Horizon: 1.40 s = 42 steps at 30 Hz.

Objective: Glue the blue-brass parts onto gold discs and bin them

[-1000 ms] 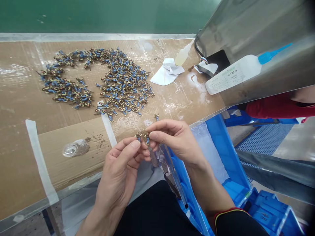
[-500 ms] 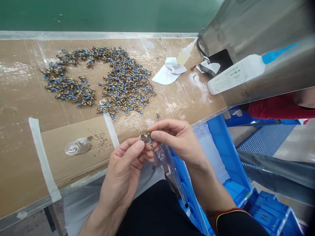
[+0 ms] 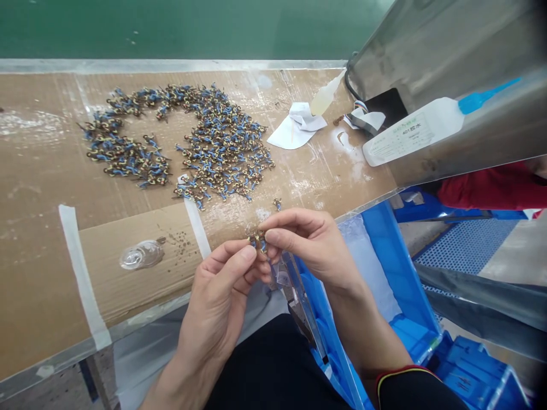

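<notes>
Between my two hands, over the bench's front edge, is a small painted figurine [image 3: 260, 242] in blue and tan; there may be two side by side. My left hand [image 3: 226, 273] pinches it from the left with thumb and fingertips. From the right, my right hand [image 3: 303, 239] closes thumb and index finger on it. The fingers hide part of it. A single figurine [image 3: 277, 204] lies on the bench just beyond my right hand. Farther back spreads a large pile of similar figurines [image 3: 226, 148], curved like a ring.
A clear plastic lid [image 3: 142, 254] with wet-looking spots lies on a cardboard piece [image 3: 171, 273]. White paper [image 3: 297, 128], a small glue bottle [image 3: 327, 97] and a larger glue bottle [image 3: 414, 131] are at right. Blue crates [image 3: 384, 250] stand below; a red sleeve [image 3: 491, 185] shows beyond.
The whole view has shifted slightly, with the scene a little lower and to the right. Both hands keep nearly the same pinch on the figurine.
</notes>
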Each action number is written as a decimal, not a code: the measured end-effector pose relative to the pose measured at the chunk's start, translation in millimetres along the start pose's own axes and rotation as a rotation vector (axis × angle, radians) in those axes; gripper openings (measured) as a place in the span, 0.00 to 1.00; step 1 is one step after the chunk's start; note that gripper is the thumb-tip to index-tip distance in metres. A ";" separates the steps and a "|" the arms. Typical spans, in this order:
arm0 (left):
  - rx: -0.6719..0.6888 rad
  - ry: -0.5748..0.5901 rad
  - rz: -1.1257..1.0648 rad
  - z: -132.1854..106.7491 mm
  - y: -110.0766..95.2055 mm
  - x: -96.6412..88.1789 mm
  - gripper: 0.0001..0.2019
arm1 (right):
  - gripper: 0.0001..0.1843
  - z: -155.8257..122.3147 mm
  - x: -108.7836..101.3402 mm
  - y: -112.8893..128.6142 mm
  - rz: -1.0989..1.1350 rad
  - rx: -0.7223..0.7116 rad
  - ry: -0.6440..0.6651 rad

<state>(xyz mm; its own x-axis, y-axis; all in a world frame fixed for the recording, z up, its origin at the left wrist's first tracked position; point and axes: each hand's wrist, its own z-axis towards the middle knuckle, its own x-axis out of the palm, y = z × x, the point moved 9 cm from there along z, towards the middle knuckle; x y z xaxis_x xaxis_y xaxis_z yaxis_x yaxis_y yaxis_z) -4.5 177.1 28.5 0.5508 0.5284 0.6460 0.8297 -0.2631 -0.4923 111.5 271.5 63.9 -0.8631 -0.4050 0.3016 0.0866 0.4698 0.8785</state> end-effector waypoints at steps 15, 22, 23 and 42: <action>0.043 -0.006 0.051 6.3 -1.4 -1.4 0.07 | 0.13 5.5 -2.9 -7.8 0.003 -0.004 -0.011; 0.075 -0.023 0.088 8.2 -3.9 -2.5 0.11 | 0.14 10.6 -6.8 -11.2 0.007 -0.019 -0.008; 0.075 -0.027 0.088 8.6 -3.7 -2.6 0.11 | 0.14 10.6 -7.2 -11.1 0.006 -0.021 -0.009; 0.066 -0.007 0.083 8.2 -1.5 -1.0 0.13 | 0.13 10.3 -9.6 -16.0 0.006 -0.043 -0.010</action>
<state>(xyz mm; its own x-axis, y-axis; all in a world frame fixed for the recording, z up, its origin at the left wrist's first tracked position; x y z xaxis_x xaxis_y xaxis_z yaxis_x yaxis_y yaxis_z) -7.0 183.6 23.8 0.6162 0.5130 0.5976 0.7737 -0.2523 -0.5812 113.2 276.0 43.1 -0.8674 -0.3944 0.3034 0.1131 0.4376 0.8920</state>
